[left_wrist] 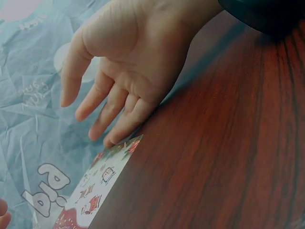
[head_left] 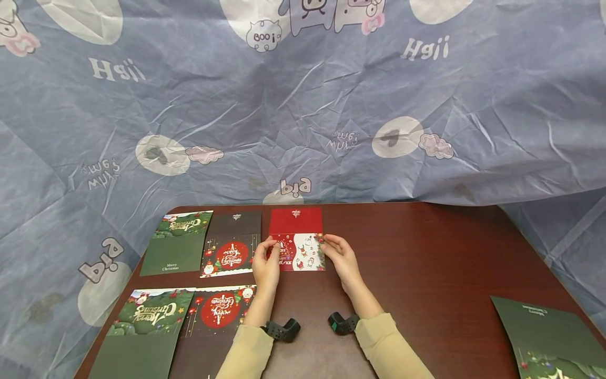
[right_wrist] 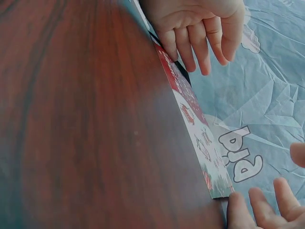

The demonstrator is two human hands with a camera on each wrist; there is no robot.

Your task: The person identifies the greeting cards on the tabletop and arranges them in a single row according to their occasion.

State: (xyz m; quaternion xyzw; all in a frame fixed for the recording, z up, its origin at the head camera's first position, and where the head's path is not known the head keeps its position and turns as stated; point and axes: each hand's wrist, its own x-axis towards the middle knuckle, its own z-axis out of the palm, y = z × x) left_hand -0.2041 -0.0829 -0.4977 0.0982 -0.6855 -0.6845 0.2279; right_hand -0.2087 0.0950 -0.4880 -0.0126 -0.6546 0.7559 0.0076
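Note:
A red Christmas card [head_left: 295, 221] lies unfolded near the table's back edge, its lower half printed white and red with small figures. My left hand [head_left: 266, 265] rests at the card's left edge, fingers extended; the right wrist view shows this left hand [right_wrist: 195, 31] with its fingers hanging down beside the red end. At the white end is my right hand [head_left: 343, 261], its fingertips by the card's upper right corner. From the left wrist view, the right hand [left_wrist: 138, 57] has loosely straight fingers beside the card [left_wrist: 97, 186]. Neither hand grips it.
Left of the card lie a dark brown card [head_left: 232, 247] and a green card [head_left: 177, 247], both unfolded. Nearer are another green card [head_left: 137, 342] and another brown card [head_left: 213, 321]. One more green card [head_left: 549, 331] lies at the front right. A blue patterned cloth [head_left: 303, 105] hangs behind the table.

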